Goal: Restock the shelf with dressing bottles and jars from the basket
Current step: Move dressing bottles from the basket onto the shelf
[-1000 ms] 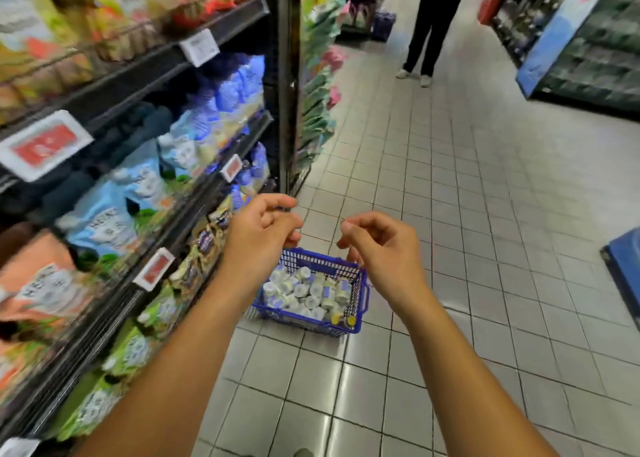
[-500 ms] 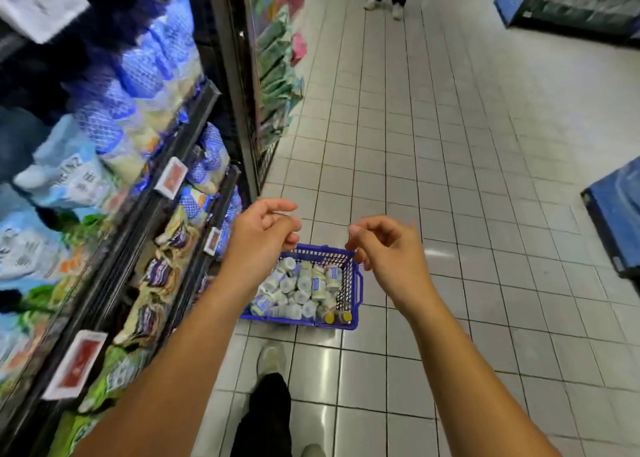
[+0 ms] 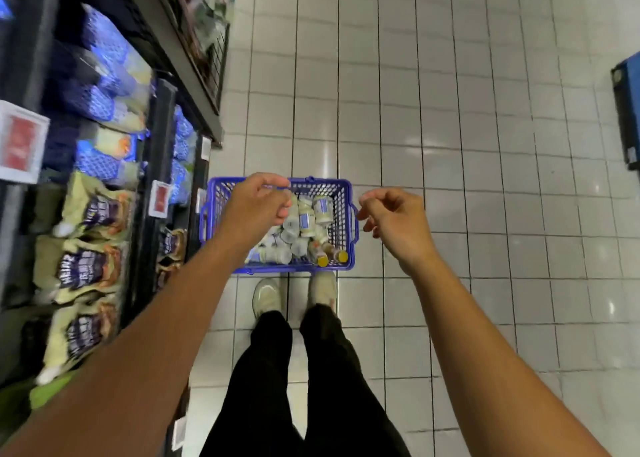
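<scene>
Tiled floor [image 3: 450, 110] carries the basket [image 3: 343, 214] of jars [image 3: 307, 220], left hand [image 3: 254, 204] above it.

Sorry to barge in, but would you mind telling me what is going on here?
A person stands in a shop aisle over a blue basket on the tiled floor, just ahead of their shoes. It holds jars and two yellow-capped bottles. The left hand and right hand hover above it, fingers loosely curled, holding nothing. The shelf with pouches is at the left. Nothing is picked up yet.
</scene>
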The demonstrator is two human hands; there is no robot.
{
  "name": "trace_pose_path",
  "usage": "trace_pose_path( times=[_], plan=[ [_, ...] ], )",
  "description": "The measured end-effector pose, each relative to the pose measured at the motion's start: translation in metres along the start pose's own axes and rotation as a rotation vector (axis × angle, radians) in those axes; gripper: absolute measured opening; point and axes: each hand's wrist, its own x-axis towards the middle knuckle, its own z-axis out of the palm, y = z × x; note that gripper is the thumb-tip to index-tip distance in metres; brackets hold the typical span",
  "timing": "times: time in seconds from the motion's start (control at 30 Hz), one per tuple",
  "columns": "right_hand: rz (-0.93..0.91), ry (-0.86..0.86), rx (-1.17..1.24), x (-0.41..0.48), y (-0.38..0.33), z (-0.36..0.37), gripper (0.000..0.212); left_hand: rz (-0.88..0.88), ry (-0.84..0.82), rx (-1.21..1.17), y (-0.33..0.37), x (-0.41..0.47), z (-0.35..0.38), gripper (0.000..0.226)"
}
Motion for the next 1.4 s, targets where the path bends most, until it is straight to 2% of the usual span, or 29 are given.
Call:
trace_pose_path(
  times=[0.2,0.4,0.57,0.73,0.83,0.97,1.03,1.17,1.4],
  plan=[
    [0.145,-0.077,-0.11,0.079,0.109,0.023,0.019,-0.216,-0.012,0.155,-0.113,0.093,0.027,0.021],
    [0.228,-0.189,-0.328,0.148,0.239,0.073,0.02,-0.336,-0.202,0.458,-0.243,0.158,0.055,0.022],
    [0.262,-0.257,-0.634,0.179,0.33,0.104,0.02,-0.279,-0.357,0.737,-0.321,0.196,0.091,0.03],
    [0.236,-0.327,-1.041,0.184,0.38,0.121,0.046,-0.135,-0.564,0.995,-0.371,0.224,0.117,0.068],
    [0.169,-0.337,-1.118,0.185,0.395,0.124,0.039,-0.08,-0.649,1.082,-0.396,0.234,0.126,0.074],
    [0.109,-0.315,-1.073,0.191,0.401,0.123,0.039,-0.002,-0.586,1.163,-0.415,0.242,0.133,0.068],
    [0.079,-0.285,-0.971,0.195,0.403,0.122,0.042,0.017,-0.552,1.126,-0.422,0.246,0.132,0.06],
    [0.026,-0.245,-0.692,0.204,0.407,0.127,0.044,-0.045,-0.541,0.823,-0.43,0.249,0.123,0.064],
    [-0.03,-0.305,-0.582,0.219,0.415,0.137,0.043,-0.042,-0.401,0.526,-0.427,0.253,0.118,0.057]
  ],
)
